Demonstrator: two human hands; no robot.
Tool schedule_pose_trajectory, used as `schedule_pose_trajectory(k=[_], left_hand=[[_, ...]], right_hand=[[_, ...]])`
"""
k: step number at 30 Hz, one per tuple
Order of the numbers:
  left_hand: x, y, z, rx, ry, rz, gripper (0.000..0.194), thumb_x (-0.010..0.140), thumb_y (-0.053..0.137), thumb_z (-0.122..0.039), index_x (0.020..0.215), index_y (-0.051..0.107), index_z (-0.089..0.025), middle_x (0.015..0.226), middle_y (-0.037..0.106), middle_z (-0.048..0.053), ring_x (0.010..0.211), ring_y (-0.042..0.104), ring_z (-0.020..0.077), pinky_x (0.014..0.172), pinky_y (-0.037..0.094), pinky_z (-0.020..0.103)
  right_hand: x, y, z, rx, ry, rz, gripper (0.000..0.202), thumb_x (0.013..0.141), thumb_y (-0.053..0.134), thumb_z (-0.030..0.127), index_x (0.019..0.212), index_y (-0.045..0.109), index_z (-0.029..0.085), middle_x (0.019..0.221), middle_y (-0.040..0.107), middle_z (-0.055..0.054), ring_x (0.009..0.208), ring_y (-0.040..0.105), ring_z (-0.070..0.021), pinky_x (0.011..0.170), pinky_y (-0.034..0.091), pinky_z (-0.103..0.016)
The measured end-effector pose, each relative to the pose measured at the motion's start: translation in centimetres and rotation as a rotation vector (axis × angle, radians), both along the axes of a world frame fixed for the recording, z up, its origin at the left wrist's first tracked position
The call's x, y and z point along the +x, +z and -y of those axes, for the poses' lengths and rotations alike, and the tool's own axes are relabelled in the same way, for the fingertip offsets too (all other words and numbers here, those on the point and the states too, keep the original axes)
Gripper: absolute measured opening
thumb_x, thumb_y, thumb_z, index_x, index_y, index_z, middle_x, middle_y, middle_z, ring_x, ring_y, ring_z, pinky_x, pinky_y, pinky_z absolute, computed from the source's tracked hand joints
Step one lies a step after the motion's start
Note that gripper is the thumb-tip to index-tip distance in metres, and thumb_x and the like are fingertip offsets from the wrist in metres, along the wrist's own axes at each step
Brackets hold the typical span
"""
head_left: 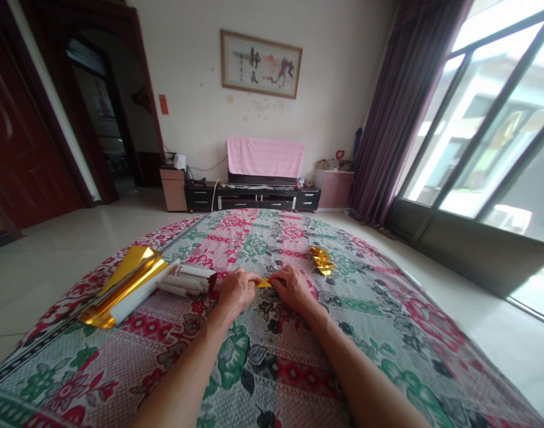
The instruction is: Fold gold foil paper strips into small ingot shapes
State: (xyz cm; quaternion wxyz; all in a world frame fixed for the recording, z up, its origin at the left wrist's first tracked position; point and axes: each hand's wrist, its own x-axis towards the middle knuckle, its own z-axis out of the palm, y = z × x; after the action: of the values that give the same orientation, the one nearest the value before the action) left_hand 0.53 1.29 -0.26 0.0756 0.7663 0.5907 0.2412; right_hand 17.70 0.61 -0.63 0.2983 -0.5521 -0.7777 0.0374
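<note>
Between my two hands is a small piece of gold foil paper (265,283), held low over the patterned cloth. My left hand (238,290) pinches its left end, and my right hand (293,288) grips the right end, fingers closed. Past my right hand lie several folded gold foil pieces (322,259) in a short row. To the left of my left hand rests a bundle of white rolls or sticks (189,279). Beyond that, partly rolled gold foil sheets (124,285) with a white underside lie at an angle.
A flowered red, green and grey cloth (365,351) covers the rounded table. Farther back, a low black cabinet (254,199) stands against the wall, with a pink towel (265,156) draped over the object on it. Glass doors (472,142) and a purple curtain (396,101) are at right.
</note>
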Motion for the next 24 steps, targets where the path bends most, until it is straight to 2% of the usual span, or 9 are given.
schedule_pose_trajectory(k=[3,8,13,18,24], left_hand=[[-0.1,-0.1,0.1,0.016,0.002,0.004,0.033,0.076,0.044,-0.012,0.089,0.071,-0.027,0.087,0.065,0.005,0.081,0.058,0.0162,0.078,0.042,0.027],[0.1,0.1,0.9,0.114,-0.042,0.007,0.027,0.074,0.049,-0.016,0.088,0.071,-0.024,0.084,0.062,0.005,0.084,0.055,0.0171,0.081,0.042,0.028],[0.5,0.5,1.3,0.178,-0.115,-0.017,0.018,0.077,0.052,-0.021,0.081,0.069,-0.02,0.082,0.058,0.006,0.085,0.053,0.017,0.08,0.042,0.027],[0.6,0.4,1.1,0.192,-0.148,-0.056,0.019,0.082,0.048,-0.025,0.077,0.066,-0.018,0.081,0.057,0.006,0.084,0.052,0.0167,0.079,0.041,0.028],[0.7,0.3,1.1,0.2,-0.158,-0.05,0.023,0.085,0.043,-0.025,0.087,0.065,-0.02,0.084,0.059,0.005,0.085,0.052,0.017,0.079,0.04,0.027]], right_hand=[[0.1,0.1,0.1,-0.002,0.01,0.002,0.022,0.08,0.049,0.018,0.086,0.07,0.024,0.088,0.06,-0.004,0.085,0.053,-0.0155,0.077,0.036,-0.025],[0.0,0.2,0.6,0.022,0.034,0.01,0.022,0.072,0.054,0.015,0.086,0.068,0.024,0.089,0.059,-0.003,0.086,0.052,-0.0165,0.078,0.036,-0.026],[-0.1,0.2,0.7,0.049,0.066,0.017,0.02,0.08,0.05,0.018,0.088,0.067,0.024,0.09,0.06,-0.004,0.086,0.052,-0.0162,0.08,0.035,-0.027],[-0.1,0.4,0.7,0.052,0.072,0.034,0.021,0.086,0.046,0.022,0.091,0.066,0.023,0.089,0.06,-0.005,0.085,0.053,-0.0158,0.079,0.035,-0.026],[-0.3,0.6,0.8,0.063,0.071,-0.011,0.02,0.087,0.045,0.024,0.089,0.065,0.022,0.086,0.06,-0.004,0.083,0.055,-0.0151,0.078,0.037,-0.026]])
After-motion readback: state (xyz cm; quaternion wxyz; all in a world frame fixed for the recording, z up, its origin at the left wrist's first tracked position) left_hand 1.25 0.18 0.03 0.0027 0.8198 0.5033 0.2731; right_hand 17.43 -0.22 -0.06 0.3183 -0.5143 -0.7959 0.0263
